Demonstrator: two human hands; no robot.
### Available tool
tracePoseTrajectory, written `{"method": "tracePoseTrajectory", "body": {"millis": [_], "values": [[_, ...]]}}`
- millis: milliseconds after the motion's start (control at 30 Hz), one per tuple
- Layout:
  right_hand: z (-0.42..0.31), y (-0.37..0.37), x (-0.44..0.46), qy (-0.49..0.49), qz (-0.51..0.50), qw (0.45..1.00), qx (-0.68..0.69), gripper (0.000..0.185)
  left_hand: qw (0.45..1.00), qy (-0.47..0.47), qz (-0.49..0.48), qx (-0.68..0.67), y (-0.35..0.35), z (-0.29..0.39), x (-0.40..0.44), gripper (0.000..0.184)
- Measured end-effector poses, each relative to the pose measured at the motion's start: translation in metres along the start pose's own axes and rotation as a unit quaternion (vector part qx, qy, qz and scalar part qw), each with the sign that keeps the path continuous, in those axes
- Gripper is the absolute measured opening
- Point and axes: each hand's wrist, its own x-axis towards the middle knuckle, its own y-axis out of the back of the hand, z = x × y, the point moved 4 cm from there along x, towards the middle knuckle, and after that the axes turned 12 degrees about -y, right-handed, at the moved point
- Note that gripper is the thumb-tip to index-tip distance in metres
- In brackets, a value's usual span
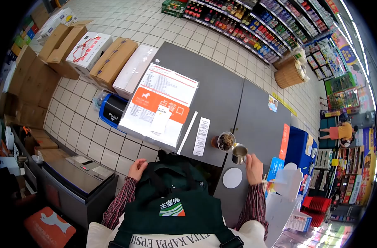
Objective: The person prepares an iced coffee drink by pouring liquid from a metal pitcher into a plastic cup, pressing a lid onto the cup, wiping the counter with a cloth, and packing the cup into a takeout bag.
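My right hand (254, 168) is closed on the handle of a small metal pitcher (239, 153), held over the grey counter (213, 91). Just left of the pitcher stands a clear plastic cup (225, 141) with dark, lumpy contents; the pitcher's rim is close beside it, and whether they touch I cannot tell. A white round disc (232, 178) lies on the counter below the pitcher. My left hand (138, 169) is empty, fingers loosely bent, beside my dark green apron (172, 182) near the counter's front edge.
A printed receipt (201, 137) and a long white paper-wrapped stick (187, 133) lie left of the cup. Beyond them is a menu sheet (163, 99). Cardboard boxes (113, 62) and a blue-rimmed bin (112, 110) stand at left; drink shelves (234, 25) stand behind.
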Motion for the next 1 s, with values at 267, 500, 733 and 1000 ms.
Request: {"method": "tracePoseTrajectory", "body": {"millis": [267,500,733,1000], "values": [[-0.105,-0.015,-0.008,0.045,-0.085,0.951,0.293,0.040,0.991,0.000,0.023,0.131,0.007,0.030,-0.004,0.030],[-0.354,-0.125,-0.006,0.297,-0.267,0.856,0.329,0.034,0.984,0.021,0.137,0.116,0.082,0.004,-0.009,0.033],[-0.625,-0.241,-0.130,0.466,-0.426,0.717,0.295,0.033,0.967,0.032,0.247,0.061,0.282,0.003,0.017,0.036],[-0.810,-0.306,-0.248,0.485,-0.511,0.654,0.275,0.030,0.894,-0.036,0.447,0.014,0.531,0.022,0.000,0.034]]}}
